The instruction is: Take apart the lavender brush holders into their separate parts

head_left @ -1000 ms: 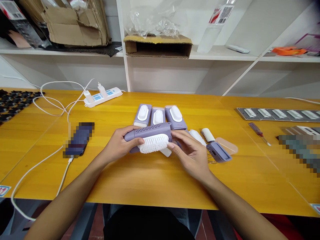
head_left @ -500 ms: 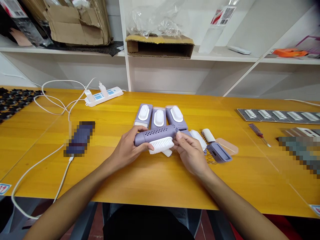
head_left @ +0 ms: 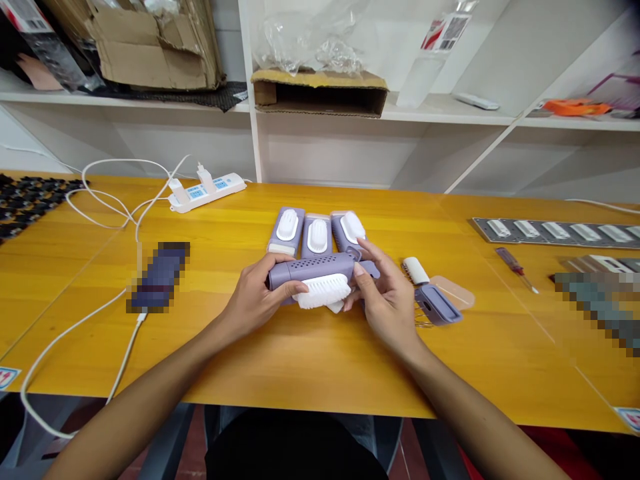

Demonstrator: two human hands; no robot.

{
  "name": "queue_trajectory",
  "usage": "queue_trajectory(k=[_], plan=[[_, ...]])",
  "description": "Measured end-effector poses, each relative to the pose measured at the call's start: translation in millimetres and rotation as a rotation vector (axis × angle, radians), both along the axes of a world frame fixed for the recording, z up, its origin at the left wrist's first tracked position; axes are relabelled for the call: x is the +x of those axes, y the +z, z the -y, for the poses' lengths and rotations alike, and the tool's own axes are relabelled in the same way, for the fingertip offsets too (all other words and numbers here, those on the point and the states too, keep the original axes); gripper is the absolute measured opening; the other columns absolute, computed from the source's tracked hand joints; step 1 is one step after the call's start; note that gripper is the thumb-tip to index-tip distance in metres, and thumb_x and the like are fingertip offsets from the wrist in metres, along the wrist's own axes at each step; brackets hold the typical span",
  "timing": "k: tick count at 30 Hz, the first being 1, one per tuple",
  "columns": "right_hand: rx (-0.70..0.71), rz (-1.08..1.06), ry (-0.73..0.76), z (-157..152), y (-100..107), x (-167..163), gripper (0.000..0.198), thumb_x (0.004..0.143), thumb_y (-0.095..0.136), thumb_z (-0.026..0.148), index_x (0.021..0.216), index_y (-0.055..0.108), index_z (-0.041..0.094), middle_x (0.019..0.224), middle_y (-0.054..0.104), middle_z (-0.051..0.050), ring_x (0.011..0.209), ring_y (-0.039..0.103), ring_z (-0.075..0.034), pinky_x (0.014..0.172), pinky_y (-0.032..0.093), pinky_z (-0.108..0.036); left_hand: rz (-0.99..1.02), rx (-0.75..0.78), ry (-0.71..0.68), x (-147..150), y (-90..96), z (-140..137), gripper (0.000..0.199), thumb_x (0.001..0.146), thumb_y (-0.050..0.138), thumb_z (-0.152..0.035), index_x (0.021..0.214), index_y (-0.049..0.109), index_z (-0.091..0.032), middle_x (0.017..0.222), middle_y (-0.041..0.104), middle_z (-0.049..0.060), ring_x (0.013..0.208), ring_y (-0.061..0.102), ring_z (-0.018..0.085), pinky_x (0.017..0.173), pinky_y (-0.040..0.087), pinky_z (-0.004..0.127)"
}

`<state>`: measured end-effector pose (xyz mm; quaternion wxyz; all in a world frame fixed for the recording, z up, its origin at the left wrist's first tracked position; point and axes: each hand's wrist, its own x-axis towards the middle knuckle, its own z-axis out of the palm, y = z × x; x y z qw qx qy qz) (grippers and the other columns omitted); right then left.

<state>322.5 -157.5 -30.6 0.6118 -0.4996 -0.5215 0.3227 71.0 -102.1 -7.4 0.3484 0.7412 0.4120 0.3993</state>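
Note:
My left hand (head_left: 253,293) is wrapped around the left end of a purple brush (head_left: 313,267), a perforated tube with white bristles (head_left: 325,291) facing me. It is held level, a little above the table. My right hand (head_left: 390,300) closes on its right end, thumb on the near side and index finger reaching along the far side. A small purple tab (head_left: 371,269) shows at that end between these fingers. Behind the brush lie three purple cases, each bearing a white ribbed oval head (head_left: 318,237). What lies under the brush is mostly hidden.
Right of my hands sit a small white-backed brush (head_left: 417,270), a purple tray-like part (head_left: 441,305), a clear cover (head_left: 460,293) and thin wires. Farther right are a screwdriver (head_left: 516,268) and a metal strip (head_left: 540,232). A phone (head_left: 159,277), cables and a power strip (head_left: 210,192) lie left.
My right hand has shifted slightly right, and its index finger has lifted and straightened. The purple tab now shows beside the brush's end. The left hand and brush stay nearly in place.

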Motion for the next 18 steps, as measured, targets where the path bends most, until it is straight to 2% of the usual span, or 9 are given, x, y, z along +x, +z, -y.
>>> queue_trajectory(k=[5, 10, 14, 18], plan=[[-0.011, 0.037, 0.020, 3.6, 6.1, -0.1, 0.035, 0.110, 0.067, 0.042, 0.143, 0.073, 0.032, 0.112, 0.082, -0.007, 0.048, 0.066, -0.014, 0.042, 0.061, -0.034, 0.036, -0.009, 0.021, 1.6, 0.4, 0.8, 0.047, 0.090, 0.087, -0.059, 0.115, 0.078, -0.020, 0.106, 0.084, 0.005, 0.089, 0.075, 0.022, 0.081, 0.057, 0.031], [-0.038, 0.025, -0.008, 5.3, 7.6, -0.3, 0.039, 0.110, 0.066, 0.042, 0.147, 0.073, 0.030, 0.087, 0.078, -0.004, 0.054, 0.066, -0.019, 0.041, 0.060, -0.033, 0.057, 0.005, 0.044, 4.2, 0.2, 3.4, 0.044, 0.090, 0.087, -0.056, 0.114, 0.078, -0.020, 0.107, 0.085, 0.005, 0.091, 0.076, 0.022, 0.083, 0.058, 0.031], [-0.017, 0.103, -0.027, 9.5, 13.0, -1.1, 0.036, 0.112, 0.064, 0.040, 0.144, 0.076, 0.031, 0.084, 0.077, -0.003, 0.049, 0.061, -0.016, 0.040, 0.055, -0.031, 0.050, 0.021, 0.057, 6.3, -3.4, 5.8, 0.045, 0.090, 0.087, -0.057, 0.114, 0.078, -0.021, 0.109, 0.085, 0.006, 0.092, 0.077, 0.022, 0.083, 0.059, 0.031], [0.056, 0.310, -0.114, 13.6, 19.3, -1.8, 0.036, 0.112, 0.060, 0.036, 0.144, 0.077, 0.031, 0.089, 0.079, -0.003, 0.051, 0.058, -0.015, 0.048, 0.053, -0.034, 0.050, 0.025, 0.055, 7.8, -4.8, 7.5, 0.048, 0.091, 0.086, -0.061, 0.115, 0.078, -0.021, 0.110, 0.085, 0.007, 0.092, 0.078, 0.023, 0.082, 0.059, 0.031]])
